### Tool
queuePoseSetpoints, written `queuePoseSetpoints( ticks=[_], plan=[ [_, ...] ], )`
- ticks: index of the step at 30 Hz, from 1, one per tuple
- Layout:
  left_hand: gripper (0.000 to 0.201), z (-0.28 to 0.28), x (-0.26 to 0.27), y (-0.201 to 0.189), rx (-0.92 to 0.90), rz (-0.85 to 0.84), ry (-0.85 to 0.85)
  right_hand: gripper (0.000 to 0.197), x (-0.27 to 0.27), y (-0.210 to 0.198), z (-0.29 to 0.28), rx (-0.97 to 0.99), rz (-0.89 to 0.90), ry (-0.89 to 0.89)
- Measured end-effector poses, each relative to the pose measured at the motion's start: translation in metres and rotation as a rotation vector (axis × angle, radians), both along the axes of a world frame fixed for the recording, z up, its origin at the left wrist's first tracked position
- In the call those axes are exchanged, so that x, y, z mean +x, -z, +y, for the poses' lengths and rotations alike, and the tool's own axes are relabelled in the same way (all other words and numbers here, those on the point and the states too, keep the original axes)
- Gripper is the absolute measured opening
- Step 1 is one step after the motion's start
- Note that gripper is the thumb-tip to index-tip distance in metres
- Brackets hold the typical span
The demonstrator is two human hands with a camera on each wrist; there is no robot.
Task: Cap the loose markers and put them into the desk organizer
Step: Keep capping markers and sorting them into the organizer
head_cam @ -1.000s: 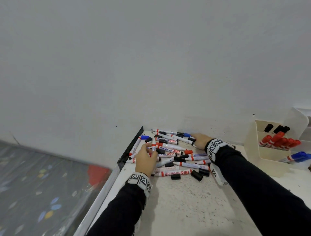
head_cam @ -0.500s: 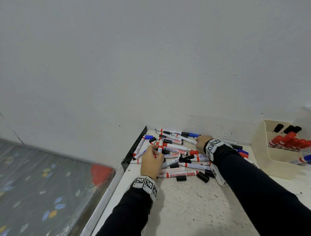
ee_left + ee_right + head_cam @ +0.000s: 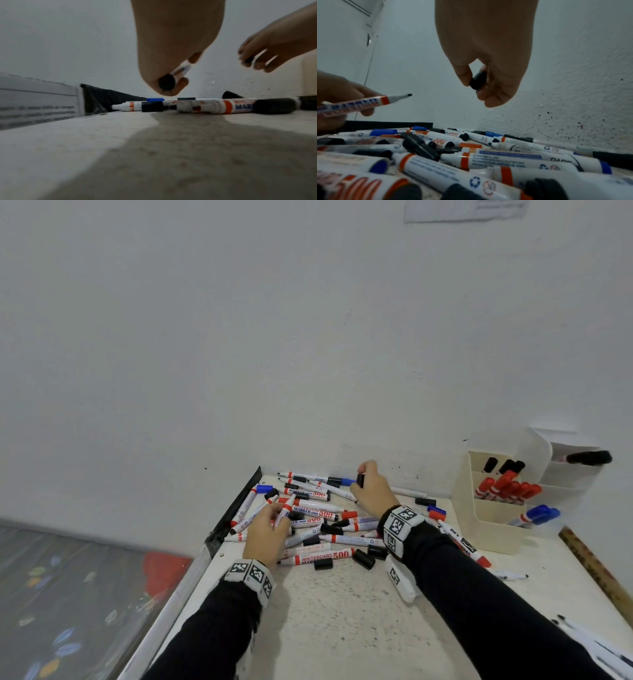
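Gripping uncapped "MARKER" pen point(image 3: 359, 104), left fingers point(image 3: 270, 517); right fingers point(image 3: 465, 75) pinching seemingly black cap point(image 3: 478, 81).

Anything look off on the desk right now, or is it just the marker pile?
Mostly the pile, uncapped with loose caps around. Odd bits: dark specks on the wall behind it, and one marker lying apart by the organizer.

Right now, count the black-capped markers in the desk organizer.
4. Three black-capped markers stand in the back-left compartment of the desk organizer. A fourth lies across the taller white section behind. The walls may hide more.
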State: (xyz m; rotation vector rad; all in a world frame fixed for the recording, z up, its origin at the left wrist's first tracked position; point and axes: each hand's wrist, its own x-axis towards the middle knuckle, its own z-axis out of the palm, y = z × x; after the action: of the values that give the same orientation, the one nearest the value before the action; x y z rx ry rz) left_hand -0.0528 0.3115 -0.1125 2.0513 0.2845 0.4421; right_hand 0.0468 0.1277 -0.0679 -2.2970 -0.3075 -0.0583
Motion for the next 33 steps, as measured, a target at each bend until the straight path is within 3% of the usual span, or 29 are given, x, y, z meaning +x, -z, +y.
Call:
queuePoseSetpoints(
  ticks=[6,11,15,20,23,26,29,33],
  plan=[
    [0.031,-0.016,-0.006,-0.005,0.119,0.001,0.065,0.033,-0.020,-0.005,-0.017,-0.119,-0.048,-0.122],
    [0.027,-0.044,-0.013,-0.012,0.068,0.028,0.189,0.024,-0.043,-0.007,-0.030,-0.093,0.071,-0.137],
    [0.028,-0.060,-0.017,-0.012,0.076,0.044,0.284,0.010,-0.054,-0.006,-0.040,-0.142,-0.017,-0.135],
    [0.029,-0.070,-0.022,-0.011,0.110,0.066,0.357,0.021,-0.065,-0.002,-0.053,-0.137,-0.034,-0.148],
    [0.031,-0.072,-0.024,-0.010,0.212,0.076,0.343,0.019,-0.068,-0.001,-0.059,-0.112,-0.001,-0.137],
    [0.035,-0.076,-0.027,-0.014,0.520,0.003,0.290,0.007,-0.074,0.002,-0.061,-0.097,0.086,-0.155],
    [0.038,-0.083,-0.030,-0.019,0.706,-0.081,0.249,0.030,-0.078,0.004,-0.060,-0.111,0.128,-0.144],
    [0.039,-0.087,-0.031,-0.019,0.669,-0.139,0.296,0.048,-0.087,-0.001,-0.057,-0.030,0.133,-0.096]
  ],
)
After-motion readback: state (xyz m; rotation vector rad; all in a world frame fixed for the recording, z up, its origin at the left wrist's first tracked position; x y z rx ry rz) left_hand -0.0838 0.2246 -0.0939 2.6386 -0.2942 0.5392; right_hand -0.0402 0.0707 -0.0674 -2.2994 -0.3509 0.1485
